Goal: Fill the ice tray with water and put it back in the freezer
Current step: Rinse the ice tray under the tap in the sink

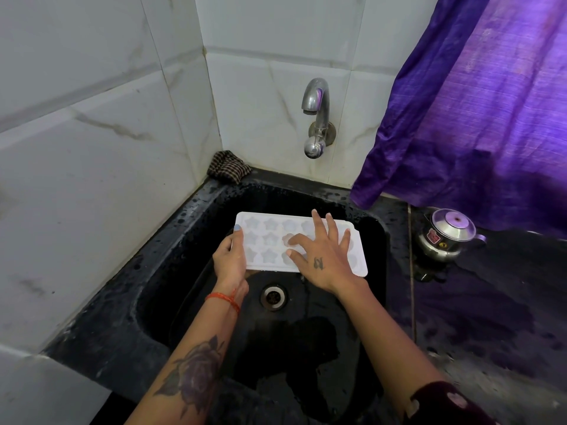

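Sink (196, 228): black, wet, drain below the tray.
Tray (260, 240): white, star moulds, held level over the sink, under the tap (316, 115).
Right hand (325, 259): fingers spread flat on the tray's top.
Left hand (228, 260): grips the tray's left end, thumb on top.
Kettle (445, 236): steel, on the counter, right.

White marble-veined wall tiles (101, 118) meet in corner behind black stone sink basin (190, 228). Chrome wall tap (316, 115) on rear wall. Checked dark cloth (228, 166) bunched in corner on rim. Purple fabric curtain (478, 111) hangs at right over wet black countertop (491, 317). Small steel lidded pot (446, 234) near curtain.
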Demonstrator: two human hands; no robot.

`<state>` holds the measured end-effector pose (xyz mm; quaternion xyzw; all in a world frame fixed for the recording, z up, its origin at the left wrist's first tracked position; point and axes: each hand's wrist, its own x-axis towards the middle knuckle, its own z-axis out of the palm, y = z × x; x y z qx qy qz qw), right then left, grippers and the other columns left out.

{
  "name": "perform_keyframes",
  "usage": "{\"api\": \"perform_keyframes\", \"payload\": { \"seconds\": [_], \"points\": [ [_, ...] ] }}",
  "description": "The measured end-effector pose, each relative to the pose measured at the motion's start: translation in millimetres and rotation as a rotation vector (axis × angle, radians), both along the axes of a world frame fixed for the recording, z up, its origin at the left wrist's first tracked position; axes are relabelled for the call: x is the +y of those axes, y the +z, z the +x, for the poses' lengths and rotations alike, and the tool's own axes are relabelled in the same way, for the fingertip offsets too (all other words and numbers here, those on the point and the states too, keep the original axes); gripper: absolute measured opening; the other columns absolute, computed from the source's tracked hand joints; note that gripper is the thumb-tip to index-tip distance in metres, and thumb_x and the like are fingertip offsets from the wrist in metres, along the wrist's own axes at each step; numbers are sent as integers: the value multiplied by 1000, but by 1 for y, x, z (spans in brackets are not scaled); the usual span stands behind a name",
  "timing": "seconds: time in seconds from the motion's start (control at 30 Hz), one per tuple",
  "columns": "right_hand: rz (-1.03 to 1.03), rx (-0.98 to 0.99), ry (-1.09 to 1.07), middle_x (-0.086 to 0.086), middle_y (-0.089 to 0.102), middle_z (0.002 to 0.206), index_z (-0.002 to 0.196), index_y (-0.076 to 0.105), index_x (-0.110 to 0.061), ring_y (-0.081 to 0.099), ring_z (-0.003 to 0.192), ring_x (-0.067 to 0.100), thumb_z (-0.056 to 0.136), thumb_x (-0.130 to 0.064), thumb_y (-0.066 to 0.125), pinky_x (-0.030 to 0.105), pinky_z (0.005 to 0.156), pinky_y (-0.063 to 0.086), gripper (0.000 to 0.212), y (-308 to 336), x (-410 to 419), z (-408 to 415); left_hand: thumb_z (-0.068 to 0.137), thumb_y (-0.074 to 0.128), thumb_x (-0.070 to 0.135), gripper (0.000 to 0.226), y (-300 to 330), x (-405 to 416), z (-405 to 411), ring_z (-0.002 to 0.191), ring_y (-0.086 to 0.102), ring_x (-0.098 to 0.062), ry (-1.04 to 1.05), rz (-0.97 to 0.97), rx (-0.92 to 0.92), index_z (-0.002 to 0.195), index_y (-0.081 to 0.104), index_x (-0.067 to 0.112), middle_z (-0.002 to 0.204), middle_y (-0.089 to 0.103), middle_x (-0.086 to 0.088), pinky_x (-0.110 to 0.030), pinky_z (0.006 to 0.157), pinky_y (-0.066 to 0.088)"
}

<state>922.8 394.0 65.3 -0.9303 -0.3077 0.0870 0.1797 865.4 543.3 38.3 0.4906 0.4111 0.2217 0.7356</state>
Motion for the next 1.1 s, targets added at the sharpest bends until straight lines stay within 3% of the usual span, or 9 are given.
{"api": "perform_keyframes", "payload": {
  "seconds": [0.1, 0.3, 0.57, 0.77, 1.1],
  "points": [
    [-8, 9, 0, 5, -10, 161, 128, 51, -43, -21, 145, 31, 98, -46, 39, 61, 112, -14, 33, -1, 1, -1, 93, 55, 40, 22, 0, -1, 0, 82, 67, -22, 1, 11, 8, 79, 61, 23, 88, 68, -3, -40, 72, 58],
    [-15, -6, -8, 5, -9, 161, 122, 55, -42, -20, 145, 31, 96, -48, 41, 61, 112, -14, 30, 1, -2, -2, 94, 54, 39, 25, 1, -3, -2, 76, 66, -20, -2, 13, 6, 77, 59, 21, 84, 66, -3, -40, 71, 58],
    [-8, 16, 7, 5, -8, 161, 127, 52, -44, -19, 146, 31, 99, -41, 41, 60, 113, -13, 31, 0, -6, -4, 93, 55, 41, 26, -1, -9, -2, 74, 66, -18, 3, 12, 0, 77, 59, 21, 84, 67, -2, -32, 57, 54],
    [113, -52, -28, 6, 0, 161, 120, 57, -34, -9, 147, 31, 97, -31, 47, 57, 116, -1, 25, 1, -7, -4, 93, 55, 39, 24, -1, -13, -3, 74, 66, -19, 7, -2, -5, 77, 59, 21, 84, 67, -3, -30, 54, 53],
    [77, -50, 63, 6, -1, 162, 115, 60, -35, -10, 147, 30, 96, -42, 48, 57, 115, -4, 24, 4, 15, -3, 92, 55, 44, 26, -2, -11, -4, 71, 67, -16, 7, 8, 10, 79, 60, 21, 82, 67, -2, -31, 56, 54]
  ]
}}
